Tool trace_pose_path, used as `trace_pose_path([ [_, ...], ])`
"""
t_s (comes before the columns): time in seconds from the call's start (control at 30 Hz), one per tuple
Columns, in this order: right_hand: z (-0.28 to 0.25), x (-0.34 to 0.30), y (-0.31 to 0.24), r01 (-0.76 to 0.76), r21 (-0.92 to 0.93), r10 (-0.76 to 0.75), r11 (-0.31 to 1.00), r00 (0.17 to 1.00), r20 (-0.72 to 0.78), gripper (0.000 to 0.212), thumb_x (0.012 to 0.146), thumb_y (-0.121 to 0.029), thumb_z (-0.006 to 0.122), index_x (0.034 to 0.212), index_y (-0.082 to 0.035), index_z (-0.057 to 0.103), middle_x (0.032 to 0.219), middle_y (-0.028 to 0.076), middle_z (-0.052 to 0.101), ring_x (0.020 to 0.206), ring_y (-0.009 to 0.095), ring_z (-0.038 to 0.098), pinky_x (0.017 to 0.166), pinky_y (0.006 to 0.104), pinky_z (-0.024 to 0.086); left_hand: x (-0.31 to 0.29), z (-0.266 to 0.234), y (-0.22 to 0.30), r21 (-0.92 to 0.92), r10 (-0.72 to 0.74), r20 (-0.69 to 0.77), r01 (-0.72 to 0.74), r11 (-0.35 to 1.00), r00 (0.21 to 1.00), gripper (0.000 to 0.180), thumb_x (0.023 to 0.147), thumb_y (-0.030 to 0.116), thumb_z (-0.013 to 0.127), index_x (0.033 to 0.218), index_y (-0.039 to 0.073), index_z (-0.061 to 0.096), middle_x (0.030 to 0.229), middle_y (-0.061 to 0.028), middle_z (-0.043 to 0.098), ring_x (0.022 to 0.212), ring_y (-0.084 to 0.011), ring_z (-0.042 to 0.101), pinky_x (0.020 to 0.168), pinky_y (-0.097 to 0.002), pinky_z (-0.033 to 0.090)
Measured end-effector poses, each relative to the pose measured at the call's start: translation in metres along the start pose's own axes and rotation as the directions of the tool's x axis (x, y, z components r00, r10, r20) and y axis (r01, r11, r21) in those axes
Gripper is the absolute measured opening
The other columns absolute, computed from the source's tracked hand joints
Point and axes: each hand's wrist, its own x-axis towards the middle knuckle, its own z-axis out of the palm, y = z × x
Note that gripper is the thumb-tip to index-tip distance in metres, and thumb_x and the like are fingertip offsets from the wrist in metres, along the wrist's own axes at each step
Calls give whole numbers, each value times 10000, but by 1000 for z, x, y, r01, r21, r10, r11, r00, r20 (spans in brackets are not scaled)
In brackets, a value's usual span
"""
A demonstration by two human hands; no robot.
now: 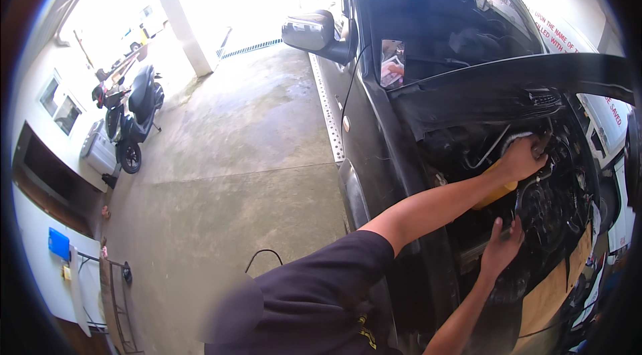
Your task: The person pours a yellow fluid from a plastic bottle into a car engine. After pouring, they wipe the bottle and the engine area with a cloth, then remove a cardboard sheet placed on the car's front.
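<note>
My left hand [525,158] reaches deep into the open engine bay [441,224] of a dark car. Its fingers are closed around something I cannot make out, near a dark part and a whitish piece [513,143]. A yellow object [496,196] lies partly hidden beneath my left forearm. Lower down and nearer to me, my right hand [501,248] hovers over dark engine parts and hoses [540,211], its fingers apart and holding nothing visible. A thin, bent metal rod [487,149] stands beside my left hand.
The car's fender [394,161] runs along the bay's left side, and a side mirror [311,30] juts out. Brown cardboard-like sheets [552,291] lie at lower right. A dark scooter [137,111] is parked on the concrete floor [247,141] at far left.
</note>
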Motion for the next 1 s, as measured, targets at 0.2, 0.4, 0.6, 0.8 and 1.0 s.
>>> trace_pose_path([
  [0.2,12,10,2,172,-199,-182,965,983,-33,466,1040,-262,774,1430,-25,681,1232,223,736,1154,412,720,1020,509,561,-15,-9,-86,72,-235,254,224,972,938,441,1018,456,724,994,19,784,800,-149,771,674,-285,761,632,-420,602],
  [0.4,-5,-15,1,-63,-96,62,993,998,-21,494,988,-187,815,1443,-60,667,1174,159,738,1060,327,757,929,441,606,-31,17,-95,56,-521,190,521,852,832,364,978,346,830,880,4,751,704,-66,718,509,-166,688,484,-327,563],
  [0.6,-13,-14,3,-91,-127,88,988,996,-30,487,1011,-221,793,1455,-76,654,1173,148,737,986,321,766,874,437,615,-36,26,-109,95,-583,130,575,812,802,407,938,333,866,1082,-41,797,828,-91,779,581,-176,719,521,-341,578],
  [0.8,-16,-13,4,-103,-131,101,986,995,-18,488,1015,-246,789,1455,-86,651,1176,132,742,969,321,771,844,440,615,-36,27,-125,203,-602,94,576,791,793,429,935,386,848,948,-36,775,749,-118,770,563,-206,757,576,-350,631],
  [1.0,-14,-11,7,-100,-172,99,980,995,-14,498,1013,-269,790,1456,-88,653,1164,117,749,927,313,774,832,451,621,-31,24,-141,173,-582,151,559,811,799,510,899,448,874,996,-45,791,794,-138,790,639,-236,804,629,-366,655],
])
